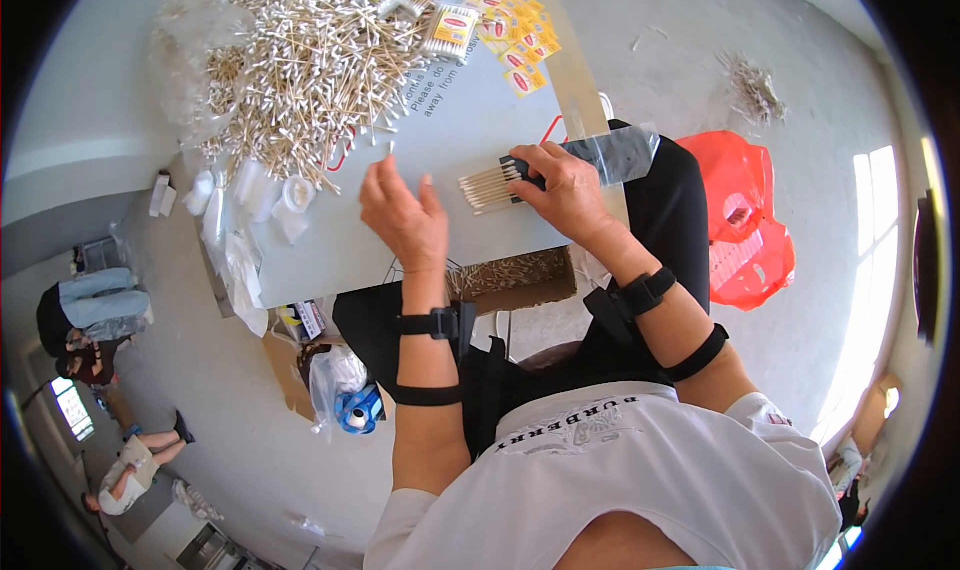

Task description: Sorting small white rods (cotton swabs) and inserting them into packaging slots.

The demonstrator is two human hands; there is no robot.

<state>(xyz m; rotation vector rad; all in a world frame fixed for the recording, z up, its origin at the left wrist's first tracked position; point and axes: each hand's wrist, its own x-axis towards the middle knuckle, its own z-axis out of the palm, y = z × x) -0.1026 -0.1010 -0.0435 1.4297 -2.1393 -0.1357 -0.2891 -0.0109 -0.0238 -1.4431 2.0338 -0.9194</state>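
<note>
My left hand (405, 215) hovers over the grey table with its thumb apart from its curled fingers. A single cotton swab (391, 148) shows just beyond its fingertips; whether they touch it I cannot tell. My right hand (562, 185) is closed over a small dark block and the ends of a flat row of cotton swabs (485, 189), which points left. Under and behind that hand, a clear plastic strip (630, 155) reaches past the table's right edge. A large heap of loose cotton swabs (310, 65) covers the table's far left.
Filled swab packs (450, 32) and yellow labels (525, 55) lie at the far side. Clear plastic bags and rolls (293, 196) crowd the left edge. Below the table is a cardboard box (525, 278) of swabs. A red plastic bag (740, 220) lies on the right. People are at far left.
</note>
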